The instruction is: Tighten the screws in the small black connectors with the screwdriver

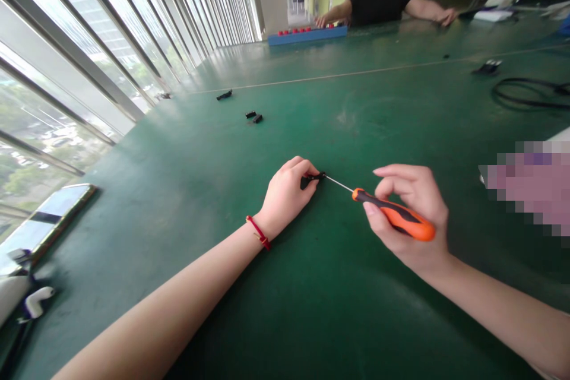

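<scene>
Pinching a small black part (315,177) between closed fingers, the left hand (290,193) sits near the middle of the green table (276,297), a red bracelet (258,233) round its wrist. From where I stand, the right hand (416,214) has its fingers wrapped loosely on the orange and black handle of a screwdriver (412,224), whose thin shaft slants toward the left hand. Its tip is right at the part's end, though I cannot tell whether they touch. Further up the table lie two black bits (254,117) near each other. Over by the railing (214,6) side rest a phone (66,205) and a white earbud (40,301). Across the table, a person (382,3) in black has one hand beside a blue strip (307,37) with red knobs.
</scene>
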{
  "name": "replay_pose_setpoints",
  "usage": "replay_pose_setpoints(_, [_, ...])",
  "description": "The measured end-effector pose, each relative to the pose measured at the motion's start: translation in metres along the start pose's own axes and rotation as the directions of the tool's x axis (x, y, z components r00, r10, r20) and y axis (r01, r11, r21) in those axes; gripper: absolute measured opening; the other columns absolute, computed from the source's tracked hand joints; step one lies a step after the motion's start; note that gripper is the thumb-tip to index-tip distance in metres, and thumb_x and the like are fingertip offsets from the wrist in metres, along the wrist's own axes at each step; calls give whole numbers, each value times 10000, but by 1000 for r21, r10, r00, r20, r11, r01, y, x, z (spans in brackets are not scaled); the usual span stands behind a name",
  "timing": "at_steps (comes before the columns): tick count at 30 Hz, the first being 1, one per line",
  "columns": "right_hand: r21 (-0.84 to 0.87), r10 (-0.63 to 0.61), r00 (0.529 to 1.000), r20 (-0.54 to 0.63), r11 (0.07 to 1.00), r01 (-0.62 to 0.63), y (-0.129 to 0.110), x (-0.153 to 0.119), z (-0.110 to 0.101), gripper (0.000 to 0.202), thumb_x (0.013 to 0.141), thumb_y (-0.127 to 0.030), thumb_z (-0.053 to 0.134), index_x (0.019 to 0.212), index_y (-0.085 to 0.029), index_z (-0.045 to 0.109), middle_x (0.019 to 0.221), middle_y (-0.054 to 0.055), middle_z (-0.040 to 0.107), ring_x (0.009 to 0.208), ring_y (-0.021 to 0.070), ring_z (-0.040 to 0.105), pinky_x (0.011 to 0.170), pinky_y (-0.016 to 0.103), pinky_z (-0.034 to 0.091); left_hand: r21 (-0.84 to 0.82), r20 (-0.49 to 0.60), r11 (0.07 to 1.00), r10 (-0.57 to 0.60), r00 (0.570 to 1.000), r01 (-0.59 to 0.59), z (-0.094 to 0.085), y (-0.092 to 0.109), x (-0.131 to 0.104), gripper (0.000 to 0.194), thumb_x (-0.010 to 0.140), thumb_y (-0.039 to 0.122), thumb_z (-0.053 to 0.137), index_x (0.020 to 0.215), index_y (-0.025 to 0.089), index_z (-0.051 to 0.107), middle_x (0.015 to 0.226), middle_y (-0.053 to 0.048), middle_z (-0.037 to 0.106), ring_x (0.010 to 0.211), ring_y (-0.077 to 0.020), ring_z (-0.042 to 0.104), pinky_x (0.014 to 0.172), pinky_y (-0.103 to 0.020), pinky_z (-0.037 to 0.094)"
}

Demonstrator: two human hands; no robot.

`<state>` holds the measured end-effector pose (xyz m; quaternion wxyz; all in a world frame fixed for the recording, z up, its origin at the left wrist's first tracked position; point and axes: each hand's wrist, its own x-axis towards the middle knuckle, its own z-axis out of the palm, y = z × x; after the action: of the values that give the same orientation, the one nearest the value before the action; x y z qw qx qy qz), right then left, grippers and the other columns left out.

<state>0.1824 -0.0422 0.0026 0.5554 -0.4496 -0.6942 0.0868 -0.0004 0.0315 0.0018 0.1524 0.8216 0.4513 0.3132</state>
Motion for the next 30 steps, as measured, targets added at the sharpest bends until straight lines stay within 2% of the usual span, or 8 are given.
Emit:
replay_pose_setpoints(3, [-77, -20, 1000, 19, 997, 21, -1, 0, 0, 199, 731, -153, 638, 902, -236, 577, 682, -10, 585, 651, 156, 580, 633, 307, 492, -2, -1, 1000, 0, 1000, 0, 0, 0, 0, 82, 775, 110, 566, 815, 172, 603, 855, -25, 599, 815, -156, 576, 726, -280, 483])
replay_pose_setpoints(7, [-18, -36, 995, -93, 999, 35, -1, 0, 0, 348, 704, -149, 648, 1029, -221, 546, 838, 21, 575, 723, 161, 591, 666, 317, 509, 1, -1, 1000, 5, 1000, -5, 0, 0, -1, 81, 777, 111, 565, 813, 174, 599, 859, -25, 598, 820, -156, 577, 727, -280, 484])
replay_pose_setpoints(12, [-85, -24, 999, 47, 996, 28, -3, 1, -2, 161, 754, -173, 613, 898, -229, 566, 681, -11, 587, 629, 155, 595, 626, 321, 489, 15, -2, 1000, 11, 1000, -11, 0, 0, -1, 74, 784, 118, 561, 813, 177, 596, 857, -24, 599, 818, -157, 576, 726, -281, 483])
replay_pose_setpoints(17, [7, -39, 997, -73, 999, 39, -5, 2, 0, 326, 733, -159, 615, 1036, -242, 530, 758, 9, 570, 659, 160, 598, 606, 316, 512, 19, 0, 1000, 12, 1000, -12, 0, 0, -1, 74, 790, 119, 552, 814, 176, 592, 860, -26, 597, 822, -159, 574, 729, -283, 482])
replay_pose_setpoints(21, [-28, -11, 997, 70, 1000, 13, -4, 1, -1, 180, 766, -174, 598, 931, -239, 564, 726, 0, 592, 598, 145, 586, 602, 330, 502, 26, 2, 1000, 16, 1000, -16, 0, 1, -1, 74, 795, 124, 549, 821, 179, 590, 865, -28, 596, 822, -160, 574, 733, -288, 484])
replay_pose_setpoints(23, [-77, -13, 998, 62, 997, 18, -2, 0, -1, 147, 761, -169, 608, 888, -236, 577, 755, 10, 617, 666, 160, 602, 643, 335, 504, 30, 2, 999, 15, 1000, -15, 0, 1, -1, 70, 797, 126, 547, 820, 179, 589, 862, -28, 595, 820, -161, 573, 731, -288, 484])
replay_pose_setpoints(27, [-29, 6, 999, -48, 1000, -7, -1, -1, 0, 340, 719, -168, 634, 1041, -226, 546, 817, 24, 581, 740, 175, 587, 676, 335, 514, 36, 5, 999, 20, 1000, -21, 0, 0, -1, 74, 799, 126, 543, 825, 177, 589, 865, -29, 594, 823, -160, 569, 732, -285, 480])
replay_pose_setpoints(30, [-51, 7, 998, 63, 999, -4, -2, 1, -1, 162, 760, -178, 592, 912, -228, 575, 724, 1, 590, 618, 145, 576, 632, 323, 499, 38, 6, 999, 17, 1000, -18, 1, 0, -1, 69, 798, 126, 544, 823, 174, 586, 866, -28, 594, 826, -161, 568, 733, -284, 477])
